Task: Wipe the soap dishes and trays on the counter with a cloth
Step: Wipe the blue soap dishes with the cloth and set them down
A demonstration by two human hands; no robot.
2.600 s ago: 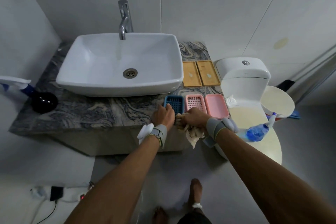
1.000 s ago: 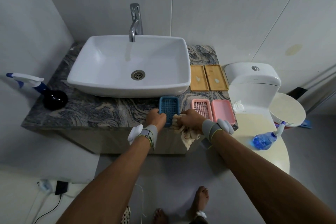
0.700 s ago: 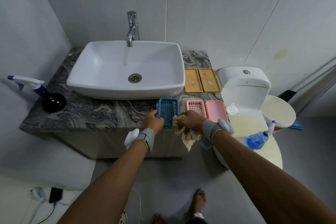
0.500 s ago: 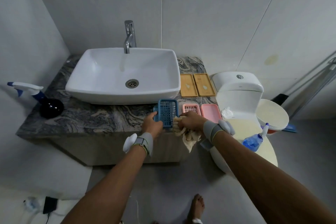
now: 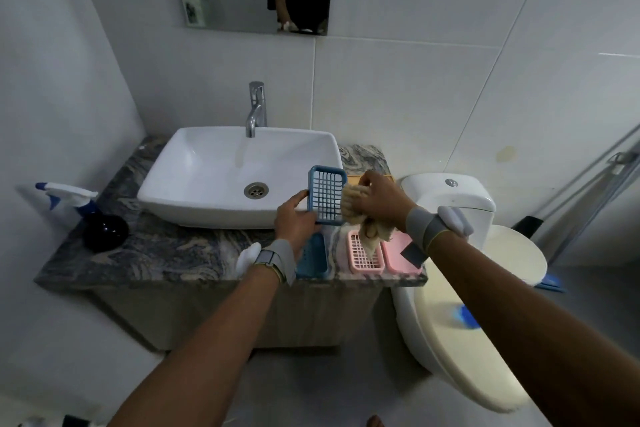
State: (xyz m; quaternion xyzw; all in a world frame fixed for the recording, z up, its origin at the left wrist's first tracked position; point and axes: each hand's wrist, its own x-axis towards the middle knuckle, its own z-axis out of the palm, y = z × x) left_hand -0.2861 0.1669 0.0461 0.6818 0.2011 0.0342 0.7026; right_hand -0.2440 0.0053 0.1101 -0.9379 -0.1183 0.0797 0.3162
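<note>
Lifted off its blue base tray [image 5: 312, 257] since 0.5 s ago and held upright over the sink [image 5: 221, 177] edge: blue slotted soap-dish insert [image 5: 327, 195], pinched at its lower corner by left hand [image 5: 296, 221], with right hand [image 5: 378, 200] closed around bunched beige cloth [image 5: 363, 218] pressed against its right edge. Wiping of 1st dish apparently under way; next likely rubbing across the grid, then replacing it. Pink insert [image 5: 365, 252] and pink tray [image 5: 398, 253] waiting on marbled counter [image 5: 166, 250] beside toilet [image 5: 450, 198] in white-tiled bathroom.

White sink [image 5: 221, 163], toilet [image 5: 450, 198], and perhaps a spray bottle [image 5: 74, 199].
</note>
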